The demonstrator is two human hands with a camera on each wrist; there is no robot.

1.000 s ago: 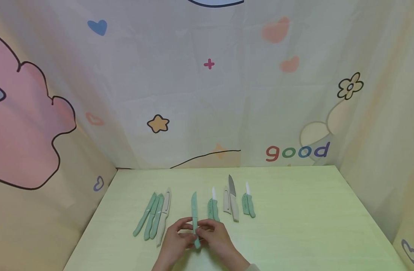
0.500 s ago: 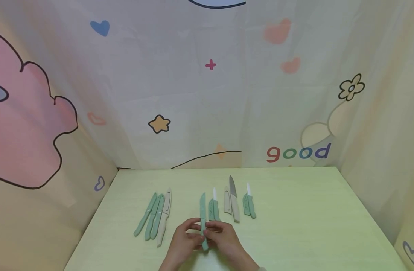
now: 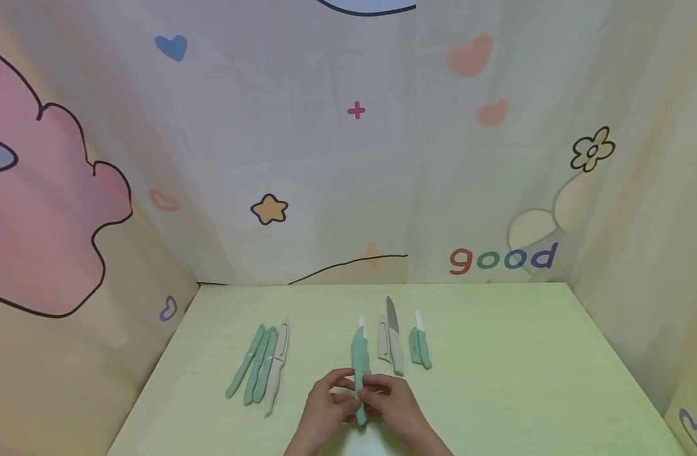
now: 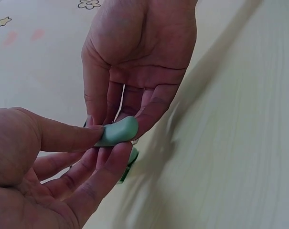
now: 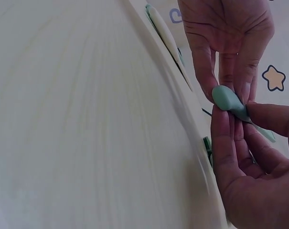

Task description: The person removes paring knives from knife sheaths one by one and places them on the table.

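Both hands hold one green knife (image 3: 359, 356) by its handle, its green-covered blade end pointing away toward the back of the table. My left hand (image 3: 328, 403) pinches the handle from the left between thumb and fingers. From the right, my right hand (image 3: 398, 404) pinches the same handle. The rounded handle end (image 4: 123, 130) shows between both sets of fingers in the left wrist view. Behind the held knife, and partly hidden by it, lies a small green-handled knife with a white blade (image 3: 364, 327).
Left on the pale table (image 3: 497, 392) lie several sheathed knives: green ones (image 3: 251, 361) beside a cream one (image 3: 277, 364). To the right, a cream-handled knife (image 3: 395, 345) lies by its cream sheath (image 3: 384, 339). Farther right is a green paring knife (image 3: 422, 345) with its sheath (image 3: 415, 347).
Both hands have moved right with the green knife, which now overlaps the small white-bladed knife in the head view. Their grip looks the same. The other knives have stayed put.
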